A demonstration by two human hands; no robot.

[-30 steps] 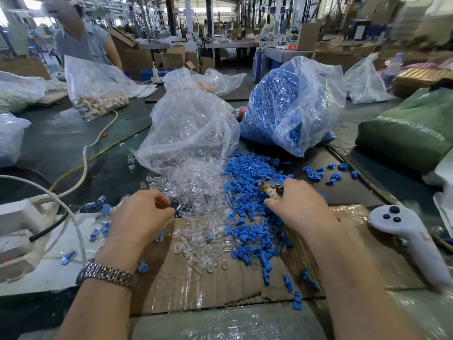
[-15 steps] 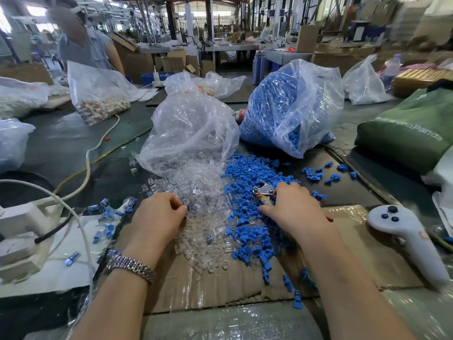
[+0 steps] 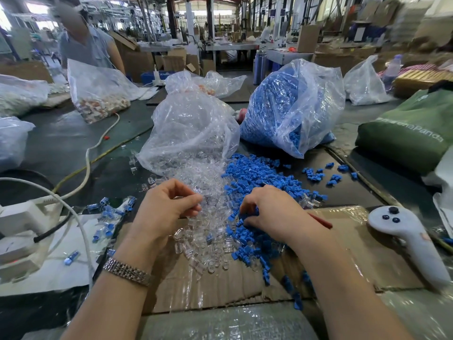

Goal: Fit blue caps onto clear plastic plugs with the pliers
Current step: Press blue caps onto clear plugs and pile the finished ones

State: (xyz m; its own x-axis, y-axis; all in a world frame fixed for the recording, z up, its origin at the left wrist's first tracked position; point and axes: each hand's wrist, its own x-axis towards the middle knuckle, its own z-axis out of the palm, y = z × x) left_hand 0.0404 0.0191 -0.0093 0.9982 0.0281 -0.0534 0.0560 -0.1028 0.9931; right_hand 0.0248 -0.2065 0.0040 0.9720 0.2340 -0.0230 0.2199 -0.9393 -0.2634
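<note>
Left hand (image 3: 169, 207) curls over the clear plugs (image 3: 203, 192), apparently pinching one though glare blurs it, right hand (image 3: 272, 212) grips the red-handled pliers (image 3: 318, 220) amid blue caps (image 3: 259, 177); white controller (image 3: 407, 239) lies right.

This is a factory assembly hall. Rows of workbenches (image 3: 230, 46), steel columns (image 3: 171, 15) and stacked cardboard boxes (image 3: 176, 61) run far back under bright light. On the dark work table (image 3: 61, 143) stand large plastic sacks of bulk parts: a clear one (image 3: 193, 128) at the middle and a blue-filled one (image 3: 291, 106) toward the far right edge. Another worker (image 3: 85, 45) stands at the far left corner beside a further bag (image 3: 98, 96).
</note>
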